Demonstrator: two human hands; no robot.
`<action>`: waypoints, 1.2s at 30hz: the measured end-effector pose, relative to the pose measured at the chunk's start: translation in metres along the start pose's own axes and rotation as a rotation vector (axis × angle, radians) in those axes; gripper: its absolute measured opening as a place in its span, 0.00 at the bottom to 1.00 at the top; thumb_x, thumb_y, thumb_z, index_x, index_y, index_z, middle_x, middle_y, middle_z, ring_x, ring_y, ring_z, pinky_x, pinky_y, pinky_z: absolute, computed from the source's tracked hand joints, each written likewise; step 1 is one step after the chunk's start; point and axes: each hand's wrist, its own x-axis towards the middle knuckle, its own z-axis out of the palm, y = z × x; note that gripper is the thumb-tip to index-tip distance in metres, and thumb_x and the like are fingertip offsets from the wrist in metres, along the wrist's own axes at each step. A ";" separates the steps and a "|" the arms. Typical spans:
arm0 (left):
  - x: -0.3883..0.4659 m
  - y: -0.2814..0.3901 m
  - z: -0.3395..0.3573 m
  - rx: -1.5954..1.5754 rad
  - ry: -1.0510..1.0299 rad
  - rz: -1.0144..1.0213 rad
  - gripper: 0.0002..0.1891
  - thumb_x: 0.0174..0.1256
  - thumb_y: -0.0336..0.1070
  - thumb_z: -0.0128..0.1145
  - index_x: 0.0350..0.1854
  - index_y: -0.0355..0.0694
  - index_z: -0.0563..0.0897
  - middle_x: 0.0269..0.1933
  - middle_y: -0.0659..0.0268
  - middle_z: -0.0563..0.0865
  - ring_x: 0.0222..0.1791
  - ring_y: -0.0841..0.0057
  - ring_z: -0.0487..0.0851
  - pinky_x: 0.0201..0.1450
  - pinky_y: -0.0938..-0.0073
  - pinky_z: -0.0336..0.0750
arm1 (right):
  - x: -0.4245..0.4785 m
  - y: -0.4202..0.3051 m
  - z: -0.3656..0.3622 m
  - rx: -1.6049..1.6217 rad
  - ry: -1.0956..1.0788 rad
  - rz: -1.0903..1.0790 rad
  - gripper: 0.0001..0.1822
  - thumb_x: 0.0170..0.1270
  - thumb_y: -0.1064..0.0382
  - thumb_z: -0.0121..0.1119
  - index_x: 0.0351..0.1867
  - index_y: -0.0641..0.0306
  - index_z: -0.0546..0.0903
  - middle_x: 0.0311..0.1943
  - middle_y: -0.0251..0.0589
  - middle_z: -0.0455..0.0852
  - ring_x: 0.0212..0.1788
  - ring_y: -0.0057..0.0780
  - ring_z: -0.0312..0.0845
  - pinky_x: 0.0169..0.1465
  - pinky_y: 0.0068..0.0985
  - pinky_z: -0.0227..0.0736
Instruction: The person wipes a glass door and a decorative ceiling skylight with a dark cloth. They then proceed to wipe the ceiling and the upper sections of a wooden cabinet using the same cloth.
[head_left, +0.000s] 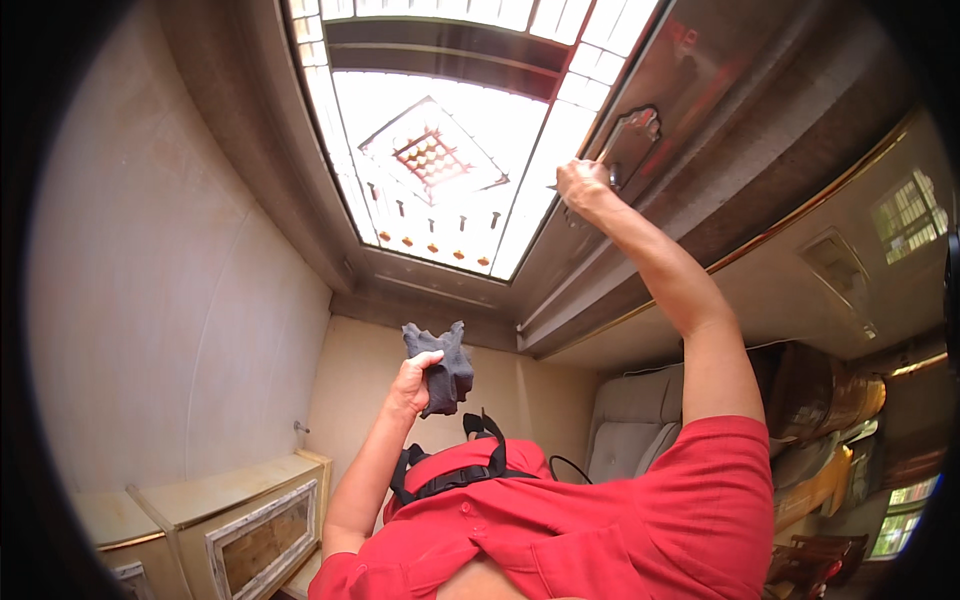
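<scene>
My left hand (411, 384) grips a crumpled dark grey cloth (444, 371) in front of my waist, its thumb pressed over the fabric. Up and to the right, my right hand (583, 182) is closed around the handle of a door, beside its ornate metal backplate (636, 135). The fingers hide most of the handle. The door (442, 279) has a metal frame and a large decorative glass panel (450, 217) with dark lines, a diamond motif and a row of small amber shapes. Bright light comes through the glass.
A pale wall (150, 262) rises on the left, above a low wooden cabinet (259, 517) with a framed panel. A grey cushioned seat (634, 420) stands at the right, near wooden furniture (814, 487). A small metal doorstop (301, 427) projects from the left wall.
</scene>
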 end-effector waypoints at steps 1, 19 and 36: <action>0.004 0.000 0.016 0.027 -0.024 0.014 0.18 0.62 0.30 0.50 0.53 0.28 0.75 0.49 0.51 0.83 0.49 0.62 0.82 0.58 0.59 0.75 | 0.001 0.002 0.003 0.015 0.000 -0.013 0.09 0.58 0.64 0.62 0.40 0.57 0.87 0.41 0.40 0.89 0.48 0.32 0.85 0.42 0.36 0.81; 0.011 0.029 0.021 0.027 -0.165 0.062 0.18 0.63 0.26 0.49 0.56 0.29 0.74 0.51 0.55 0.83 0.51 0.63 0.82 0.59 0.61 0.75 | 0.015 0.010 -0.003 0.082 0.134 0.012 0.10 0.60 0.64 0.58 0.40 0.56 0.87 0.41 0.45 0.88 0.45 0.38 0.86 0.44 0.34 0.81; -0.018 0.165 0.100 0.426 -0.351 0.253 0.20 0.68 0.33 0.50 0.60 0.30 0.71 0.53 0.57 0.81 0.52 0.67 0.81 0.57 0.63 0.75 | -0.089 -0.151 0.033 2.052 -0.178 -0.127 0.34 0.69 0.42 0.51 0.68 0.63 0.63 0.63 0.41 0.70 0.61 0.33 0.68 0.62 0.33 0.65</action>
